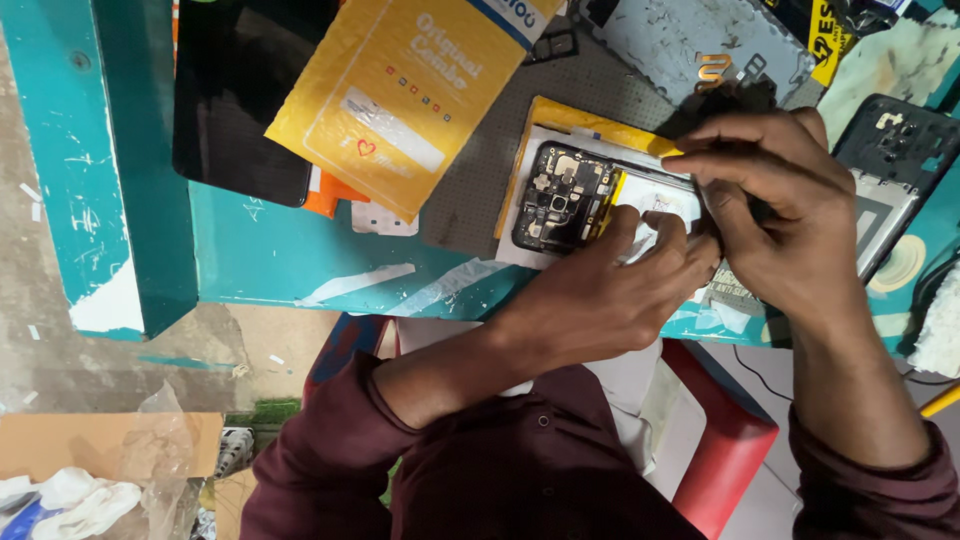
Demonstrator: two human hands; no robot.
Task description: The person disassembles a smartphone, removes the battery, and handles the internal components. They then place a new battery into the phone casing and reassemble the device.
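Far left on the teal table (270, 260): a black slab (240, 95), a yellow padded envelope (400, 90) overlapping it. Centre: opened phone (562, 195), circuit boards exposed, lying on white and yellow sheets; left hand (600, 295) presses down on its right part, fingers curled over it. Right hand (775, 215) pinches the phone's right end, fingertips closed; a dark back cover (895, 150) lies just beyond, far right.

The opened phone (565, 197) is laid on a mat (470, 190) on the surface (270, 255), with a padded envelope (400, 90) to its left overlapping a dark panel (240, 90), a back cover (895, 170) to its right, and both hands (690, 250) set over its right end
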